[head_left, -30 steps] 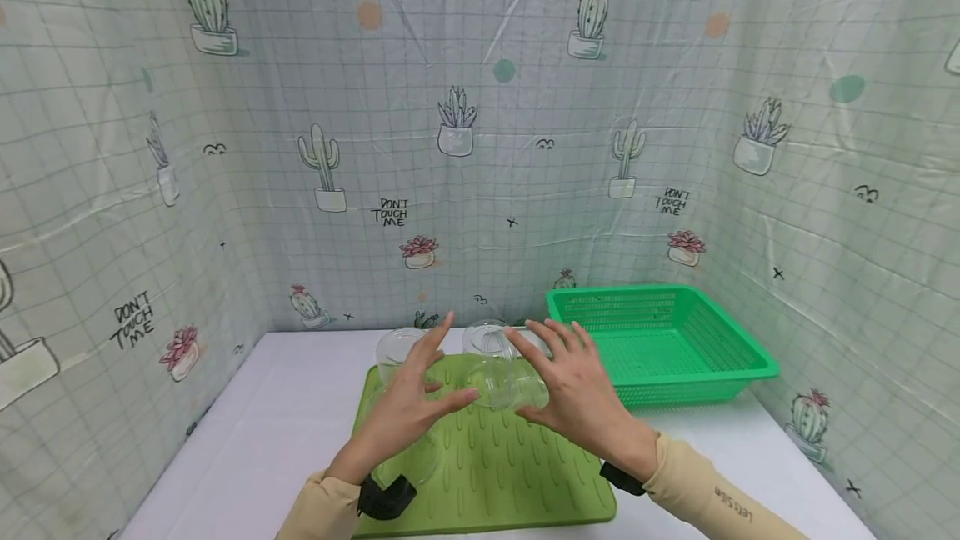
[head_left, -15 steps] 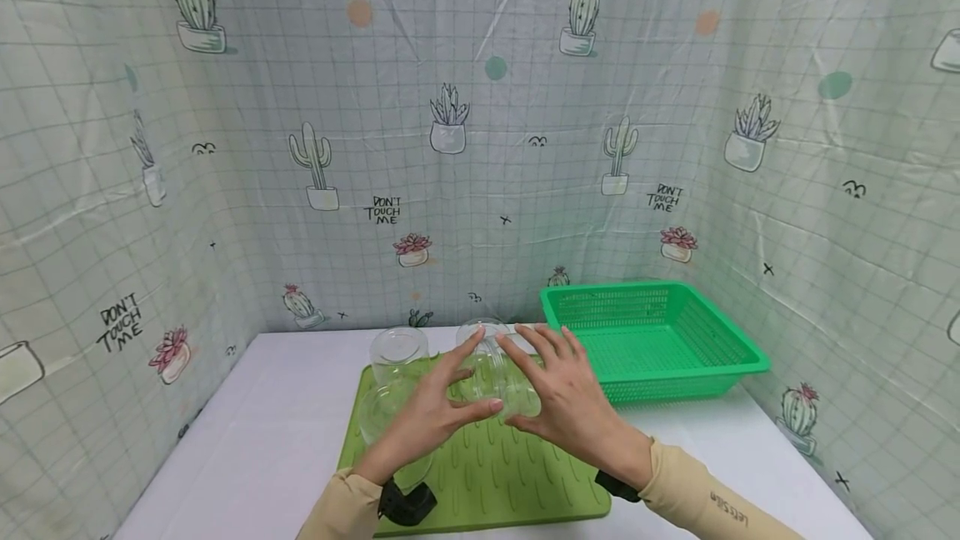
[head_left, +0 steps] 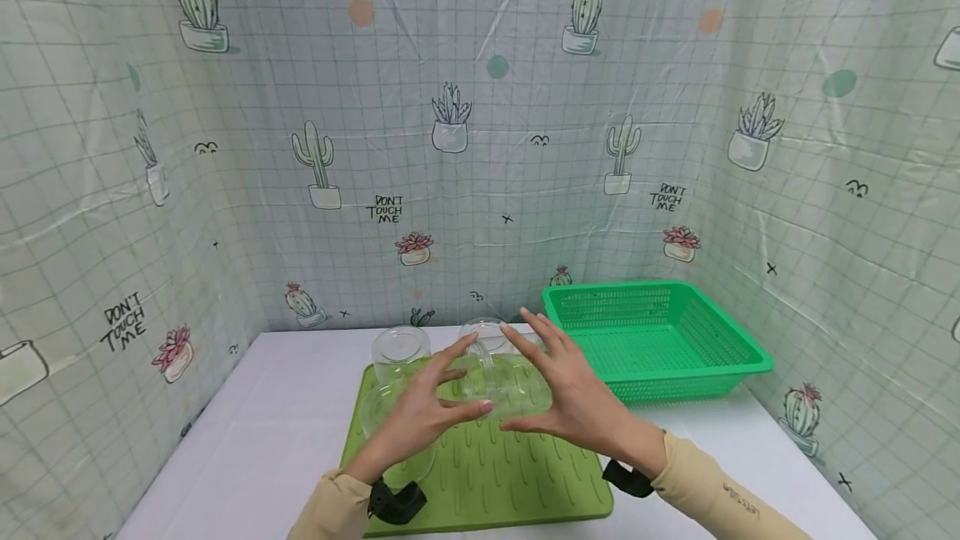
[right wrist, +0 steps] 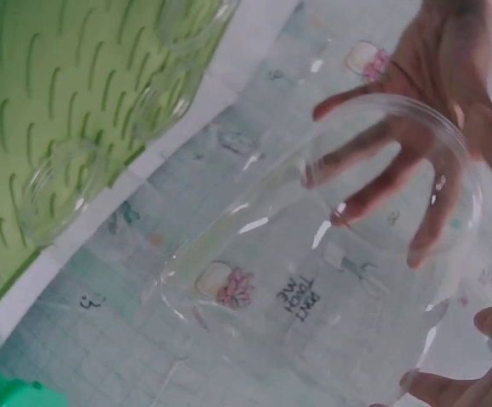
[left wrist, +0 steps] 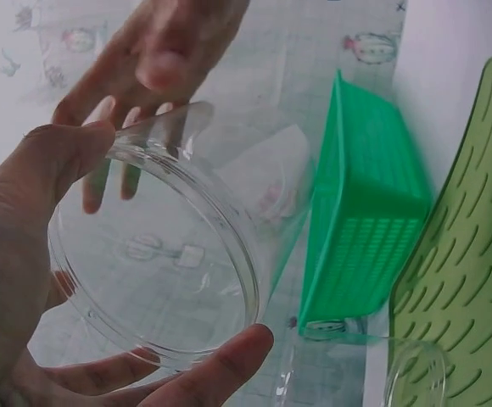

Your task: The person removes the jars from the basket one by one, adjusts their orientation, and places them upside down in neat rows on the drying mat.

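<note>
In the head view a clear plastic jar point(head_left: 519, 386) lies sideways between my two hands, above the green mat point(head_left: 525, 482). My left hand point(head_left: 420, 419) grips its ridged rim point(left wrist: 246, 271), with thumb and fingers spread around the ring in the left wrist view. At the other end my right hand point(head_left: 577, 394) holds the jar with its thumb below and fingers above. The right wrist view shows fingertips point(right wrist: 424, 381) at the jar's wall. Another clear jar point(head_left: 401, 344) stands upside down at the mat's back left; one more point(head_left: 483, 333) stands behind the held jar.
A green perforated basket point(head_left: 690, 377) stands at the back right, beside the mat. Further clear jars point(head_left: 378, 411) on the mat's left are partly hidden by my left arm. Cactus-print curtains point(head_left: 480, 190) enclose the white tabletop point(head_left: 225, 440) at the back and sides.
My hands drew closer together around the jar, then my right hand's fingers spread wider and it moved slightly right. My left hand shifted right, then slightly back left. The jar stays between them.
</note>
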